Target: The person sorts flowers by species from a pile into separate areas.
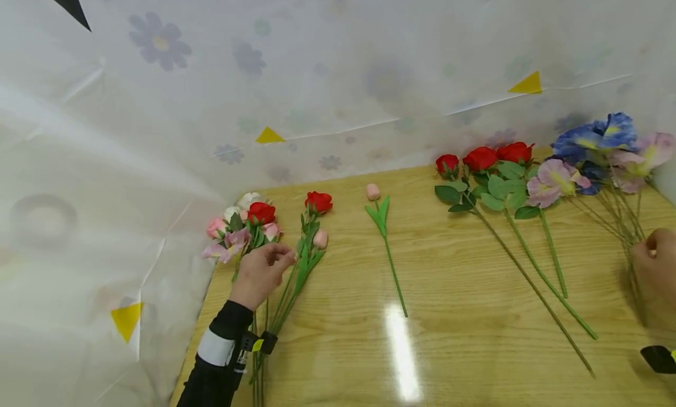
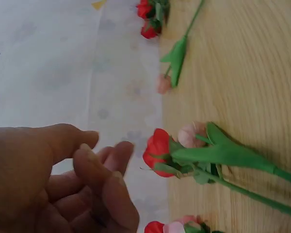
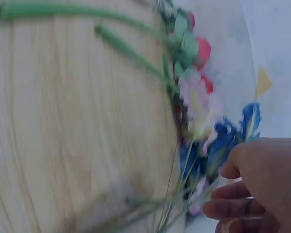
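Observation:
My left hand (image 1: 264, 272) hovers over the flowers at the left, fingers loosely bent. In the left wrist view nothing sits between its thumb and fingers. Beneath and beside it lie a red rose (image 1: 319, 202) and a pink tulip (image 1: 320, 239), with a mixed bunch of flowers (image 1: 261, 213) further left. At the right edge, my right hand (image 1: 657, 266) is by the stems of blue irises (image 1: 597, 138) and pink irises (image 1: 551, 183). The right wrist view shows its fingers (image 3: 228, 208) loosely curled near those stems, with no stem visibly gripped.
A single pink tulip (image 1: 372, 191) lies mid-table. Several red roses (image 1: 480, 159) with long stems lie right of it. The wooden table (image 1: 454, 336) meets a pale flower-printed sheet (image 1: 343, 73) at the back and left, with yellow triangles (image 1: 270, 135) on it.

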Motion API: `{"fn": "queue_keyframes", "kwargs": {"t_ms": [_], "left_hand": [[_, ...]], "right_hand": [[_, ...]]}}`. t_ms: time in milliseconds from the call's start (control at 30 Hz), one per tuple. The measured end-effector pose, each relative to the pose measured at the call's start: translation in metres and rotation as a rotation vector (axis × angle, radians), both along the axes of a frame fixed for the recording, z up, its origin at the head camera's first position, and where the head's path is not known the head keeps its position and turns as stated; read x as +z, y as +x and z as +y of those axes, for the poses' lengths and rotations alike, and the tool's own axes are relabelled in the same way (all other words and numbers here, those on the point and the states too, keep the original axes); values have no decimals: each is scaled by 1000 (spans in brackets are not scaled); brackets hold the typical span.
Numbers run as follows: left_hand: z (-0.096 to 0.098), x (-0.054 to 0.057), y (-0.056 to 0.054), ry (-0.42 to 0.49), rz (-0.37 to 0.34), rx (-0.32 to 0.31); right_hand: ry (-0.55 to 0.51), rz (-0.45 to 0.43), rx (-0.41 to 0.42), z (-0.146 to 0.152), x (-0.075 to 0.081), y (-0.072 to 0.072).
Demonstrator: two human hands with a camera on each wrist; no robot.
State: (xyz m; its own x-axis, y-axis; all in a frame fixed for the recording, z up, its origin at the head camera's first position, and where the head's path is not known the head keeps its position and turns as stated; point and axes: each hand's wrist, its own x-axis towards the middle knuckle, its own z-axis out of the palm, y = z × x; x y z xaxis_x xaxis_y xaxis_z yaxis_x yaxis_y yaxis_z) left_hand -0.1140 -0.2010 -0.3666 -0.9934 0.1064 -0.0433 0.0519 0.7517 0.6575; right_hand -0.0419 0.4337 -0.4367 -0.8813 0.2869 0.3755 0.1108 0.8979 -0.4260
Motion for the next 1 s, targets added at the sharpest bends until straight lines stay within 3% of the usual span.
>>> {"fn": "queue_keyframes", "kwargs": {"t_ms": [133, 200, 333, 533, 633, 800, 1000], "left_hand": [[-2, -17, -2, -309, 20, 10], [-3, -26, -1, -437, 16, 3], [-4, -40, 1, -546, -37, -33], [-3, -49, 2, -583, -59, -66], [-5, -50, 1, -558, -51, -61], [-12, -45, -1, -491, 48, -17], [-15, -27, -5, -423, 188, 22]], "right_hand": [[97, -189, 102, -27, 13, 1], [151, -243, 149, -38, 13, 0], [120, -324, 248, -58, 10, -4], [88, -361, 355, -88, 20, -5], [69, -354, 386, -97, 24, -4], [62, -314, 417, -102, 27, -2], [26, -354, 431, -111, 30, -4]]}}
